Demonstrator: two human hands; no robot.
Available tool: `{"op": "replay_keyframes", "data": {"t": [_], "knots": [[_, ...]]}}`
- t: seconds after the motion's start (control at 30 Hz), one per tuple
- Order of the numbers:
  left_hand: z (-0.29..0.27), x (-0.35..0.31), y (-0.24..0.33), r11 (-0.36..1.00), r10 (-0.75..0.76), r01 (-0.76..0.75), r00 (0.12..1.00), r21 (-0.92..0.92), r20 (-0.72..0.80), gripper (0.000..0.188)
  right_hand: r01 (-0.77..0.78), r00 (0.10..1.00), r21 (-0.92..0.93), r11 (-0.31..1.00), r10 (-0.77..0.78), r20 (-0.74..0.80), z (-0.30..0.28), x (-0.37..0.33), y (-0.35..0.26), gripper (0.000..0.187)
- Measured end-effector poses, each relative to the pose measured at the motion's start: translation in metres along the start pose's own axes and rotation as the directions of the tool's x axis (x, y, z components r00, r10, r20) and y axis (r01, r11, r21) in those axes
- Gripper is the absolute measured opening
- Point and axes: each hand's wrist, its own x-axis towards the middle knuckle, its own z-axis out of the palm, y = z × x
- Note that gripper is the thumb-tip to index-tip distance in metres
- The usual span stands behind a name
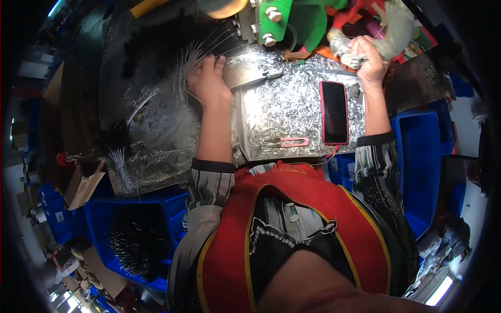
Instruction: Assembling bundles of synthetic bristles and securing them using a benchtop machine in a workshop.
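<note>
My left hand (209, 86) is closed, with pale thin wires (191, 58) fanning up beside its fingers and one strand showing by the wrist. Its fingertips lie at the left end of a metal plate (245, 74) beneath a green machine (274, 23). Just beyond them, a dark twisted wire (223, 37) slants toward the machine. At the far right, my right hand (371, 65) grips a curved handle (399, 34) wrapped in greyish-white material. The handle sits beside red parts of the machine.
Silver clippings litter the tabletop (276, 117), where a red-cased phone (334, 112) and pink thread snips (295, 142) lie. Black bristly pieces (156, 47) are heaped at the far left. A blue bin (99, 224) at the lower left holds more; another blue bin (417, 172) stands right.
</note>
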Motion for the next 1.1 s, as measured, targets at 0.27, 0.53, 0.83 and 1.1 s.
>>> {"op": "replay_keyframes", "data": {"t": [0.27, 0.53, 0.83, 1.1], "knots": [[-0.062, -0.029, -0.007, 0.912, -0.202, 0.212, 0.977, -0.351, 0.065, 0.025, 0.06, 0.98, -0.076, 0.995, -0.073, -0.186, 0.018, -0.01, 0.003, 0.004], [-0.061, -0.088, 0.07, 0.632, 0.133, -0.317, 0.943, 0.707, 0.304, 0.067, -0.042, 0.968, -0.064, 0.997, 0.024, -0.251, 0.023, -0.02, -0.006, 0.008], [-0.083, -0.006, 0.082, -0.44, 0.092, -0.247, 0.944, 0.863, 0.317, 0.093, -0.157, 0.961, -0.045, 0.987, 0.142, -0.236, 0.016, -0.03, -0.008, 0.014], [-0.115, -0.022, 0.148, 0.03, -0.035, -0.286, 0.957, 0.958, 0.287, 0.08, -0.181, 0.956, -0.243, 0.953, 0.113, -0.27, 0.036, -0.04, -0.012, 0.022]]}}
